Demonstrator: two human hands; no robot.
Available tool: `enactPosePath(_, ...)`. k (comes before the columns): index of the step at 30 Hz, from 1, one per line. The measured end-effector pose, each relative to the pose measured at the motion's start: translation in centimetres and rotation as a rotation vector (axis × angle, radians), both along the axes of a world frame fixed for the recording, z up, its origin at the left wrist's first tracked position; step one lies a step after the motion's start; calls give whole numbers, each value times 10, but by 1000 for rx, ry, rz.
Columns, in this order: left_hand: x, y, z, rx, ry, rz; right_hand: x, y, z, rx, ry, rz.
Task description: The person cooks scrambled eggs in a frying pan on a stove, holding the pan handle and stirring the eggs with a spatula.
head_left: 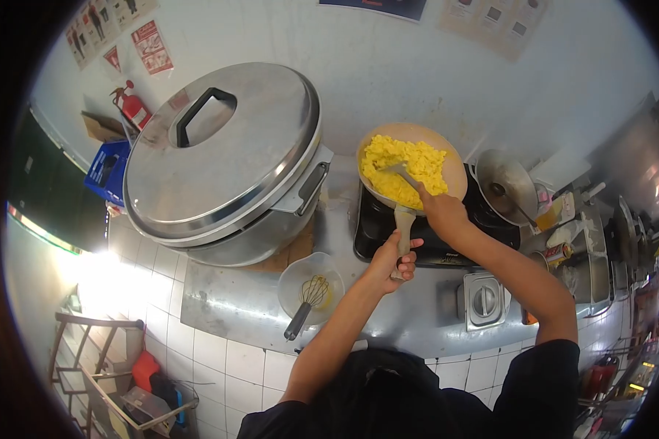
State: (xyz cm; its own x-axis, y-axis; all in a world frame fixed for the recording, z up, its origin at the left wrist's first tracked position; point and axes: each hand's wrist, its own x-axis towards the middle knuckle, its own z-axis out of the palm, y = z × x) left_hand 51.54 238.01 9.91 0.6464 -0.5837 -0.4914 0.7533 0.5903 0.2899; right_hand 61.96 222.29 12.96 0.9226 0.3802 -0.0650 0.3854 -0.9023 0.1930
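Observation:
A frying pan (455, 164) with a pale inside sits on the black stove (366, 219). Yellow scrambled eggs (414, 164) fill much of it. My left hand (392, 263) is wrapped around the pan's light-coloured handle (404, 222). Over the pan's near side, my right hand (444, 214) grips a grey spatula (398, 169), whose blade lies among the eggs. The part of the spatula's handle inside my fingers is hidden.
A large lidded metal pot (220, 161) stands on the left. Nearer me is a bowl (289, 282) with a whisk (311, 296). Right of the frying pan are a second pan (516, 175) holding a ladle and a small lidded metal container (483, 301).

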Motion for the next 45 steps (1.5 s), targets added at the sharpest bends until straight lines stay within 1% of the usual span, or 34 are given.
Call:
enactPosePath(2,-1,1,-4,-10,-1,6,-16,1,48,-55,15,28)
enactPosePath(4,-1,1,-5,-25,-4,-10,-9,-10,96,5,45,58)
enactPosePath(5,-2,1,-3,-17,-2,-8,0,-15,110,33,59,69)
enactPosePath(8,-1,0,2,-4,0,-3,27,-19,117,103,13,-77)
enactPosePath(9,-2,0,0,-2,-1,-6,44,-22,100,117,-5,-65)
enactPosePath(11,-1,-1,-1,2,-4,-12,80,-28,39,146,-41,-47)
enactPosePath(13,0,0,-2,4,-6,-13,75,-11,-5,238,-61,-68)
enactPosePath(14,3,1,0,9,-10,-23,66,-2,-18,285,-70,-74)
enactPosePath(15,3,2,1,9,-8,-26,51,-1,-17,256,-58,-24)
enactPosePath(17,1,3,1,0,2,-21,11,1,10,184,-28,88)
enactPosePath(22,2,3,-1,-14,-7,-31,-59,-14,75,-21,-21,125)
enactPosePath(23,1,4,-1,-15,-3,-25,-66,-15,80,-64,-20,121)
enactPosePath(26,1,0,-3,-14,-2,-27,-61,-15,48,-5,-52,97)
enactPosePath(27,0,0,-5,-8,-7,-28,-53,-17,40,8,-62,54)
enactPosePath(29,1,0,-4,3,-9,-30,-14,-21,28,35,-84,-25)
enactPosePath(31,0,0,-1,1,5,-23,41,-53,7,172,-58,19)
enactPosePath(33,0,0,0,5,-2,-23,45,-47,78,456,367,-374)
enactPosePath(35,-2,1,-2,-4,-9,-18,55,-63,121,346,456,-422)
enactPosePath(38,0,-1,-5,-15,-26,-21,56,-73,146,238,423,-440)
enactPosePath(39,0,0,-5,-5,-32,-24,57,-68,134,263,330,-353)
enactPosePath(41,0,0,-3,8,-36,-41,84,-77,47,171,133,-128)
enactPosePath(42,0,1,-2,6,-33,-47,104,-86,-7,47,31,16)
enactPosePath(44,2,0,0,11,-30,-53,59,-46,-48,246,-137,-69)
enactPosePath(45,2,0,1,13,-27,-50,38,-37,-45,238,-120,-55)
